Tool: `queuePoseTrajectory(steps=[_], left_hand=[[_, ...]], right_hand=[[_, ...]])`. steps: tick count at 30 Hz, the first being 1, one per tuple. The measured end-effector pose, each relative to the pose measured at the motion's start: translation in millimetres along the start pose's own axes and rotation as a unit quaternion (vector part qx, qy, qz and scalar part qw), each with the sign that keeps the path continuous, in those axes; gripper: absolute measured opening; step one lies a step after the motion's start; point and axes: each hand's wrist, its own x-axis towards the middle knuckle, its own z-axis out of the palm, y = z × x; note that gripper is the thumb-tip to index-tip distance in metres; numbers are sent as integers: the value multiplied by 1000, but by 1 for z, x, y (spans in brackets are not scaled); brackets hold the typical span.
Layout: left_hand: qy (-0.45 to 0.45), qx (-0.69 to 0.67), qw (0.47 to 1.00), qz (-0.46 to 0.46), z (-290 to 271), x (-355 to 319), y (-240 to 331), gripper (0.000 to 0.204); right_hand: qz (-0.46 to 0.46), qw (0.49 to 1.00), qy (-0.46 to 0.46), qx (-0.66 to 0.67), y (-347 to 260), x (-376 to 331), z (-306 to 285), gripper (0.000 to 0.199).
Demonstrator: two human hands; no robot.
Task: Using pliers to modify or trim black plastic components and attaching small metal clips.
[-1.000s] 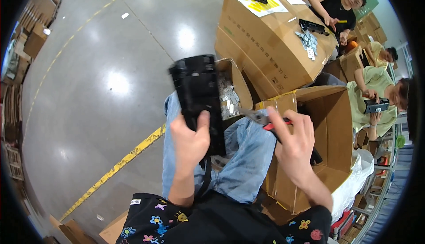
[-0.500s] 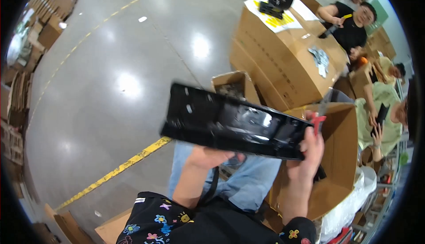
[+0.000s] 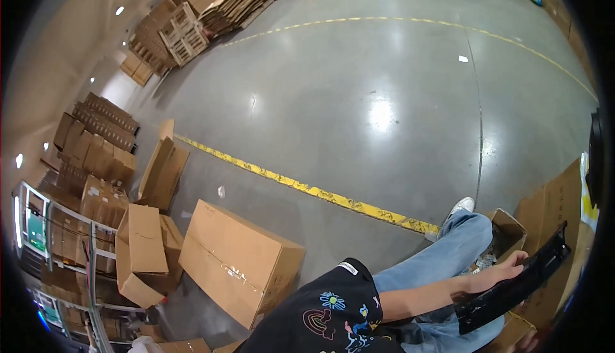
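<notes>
A: In the head view, where's the panel?

B: The long black panel [image 3: 517,284] sits low at the right, slanting up toward a tall carton [image 3: 556,220], over the jeans-clad lap. The left hand [image 3: 509,266] lies on its upper edge, fingers curled over it, so that grip is clamped on the panel.

A: And the right hand?

B: Out of the picture, so its grip is unknown. The head faces left, toward the floor [image 3: 359,97] and its yellow line [image 3: 301,186].

A: How to handle this well?

B: I'd judge the panel is long and light, so one hand near the middle lets the ends swing. Better to look at it, support the lower end, and keep the far tip off the carton and the small open box [image 3: 507,232] beside the knee.
</notes>
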Motion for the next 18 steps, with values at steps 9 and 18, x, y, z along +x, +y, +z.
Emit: queuePoseTrajectory(steps=[9, 18], left_hand=[[158, 264, 951, 25, 1, -9, 10, 65], [5, 49, 998, 24, 34, 3, -4, 52]], right_hand=[[56, 966, 187, -170, 94, 10, 52, 78], [19, 978, 181, -98, 94, 3, 57, 76]])
